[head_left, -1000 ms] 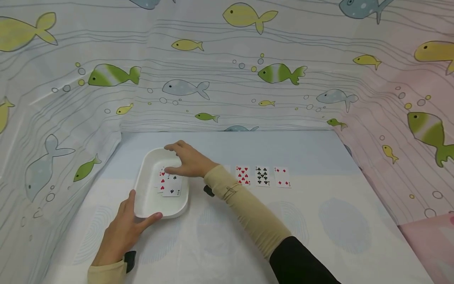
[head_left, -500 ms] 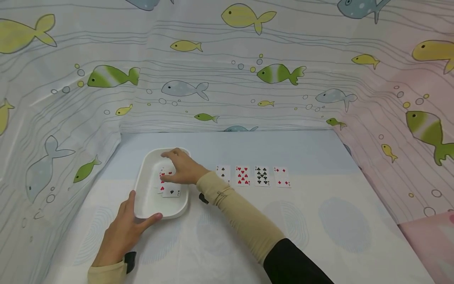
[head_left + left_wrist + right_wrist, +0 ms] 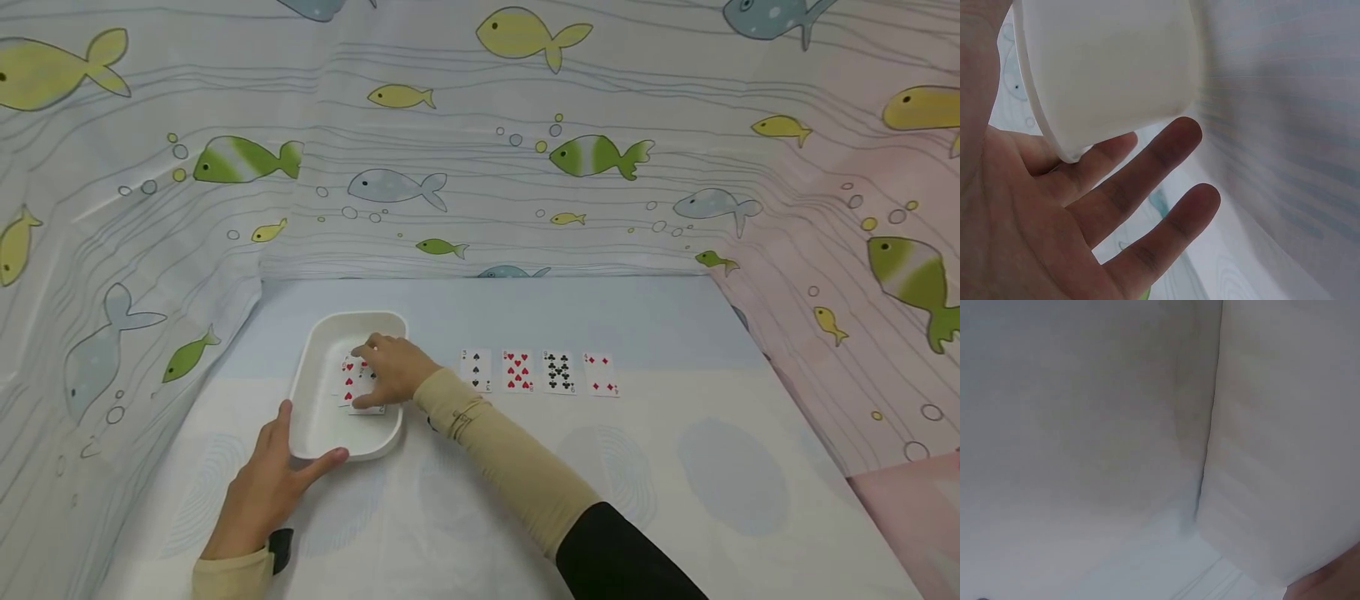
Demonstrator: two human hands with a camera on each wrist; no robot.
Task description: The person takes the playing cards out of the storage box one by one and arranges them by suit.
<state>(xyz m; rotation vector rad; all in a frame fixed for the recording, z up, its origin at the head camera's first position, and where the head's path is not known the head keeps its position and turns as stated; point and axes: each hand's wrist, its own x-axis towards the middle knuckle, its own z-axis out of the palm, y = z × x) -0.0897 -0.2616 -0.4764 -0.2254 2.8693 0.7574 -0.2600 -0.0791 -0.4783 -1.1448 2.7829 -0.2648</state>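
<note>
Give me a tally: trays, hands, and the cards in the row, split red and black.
Tray: 1
Hands, left hand, right hand: 2
Red, heart card and diamond card: 2
Black, spade card and club card: 2
Total: 7; cards in the tray overlap, partly covered, uncounted.

Left hand [image 3: 262, 483] touches tray [image 3: 317, 392] — right hand [image 3: 399, 365] over cards [image 3: 348, 383].

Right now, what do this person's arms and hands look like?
Bare left hand and right hand, beige fabric sleeves; the right one has a dark marking and black fabric higher up. A small black object sits at the left wrist.
</note>
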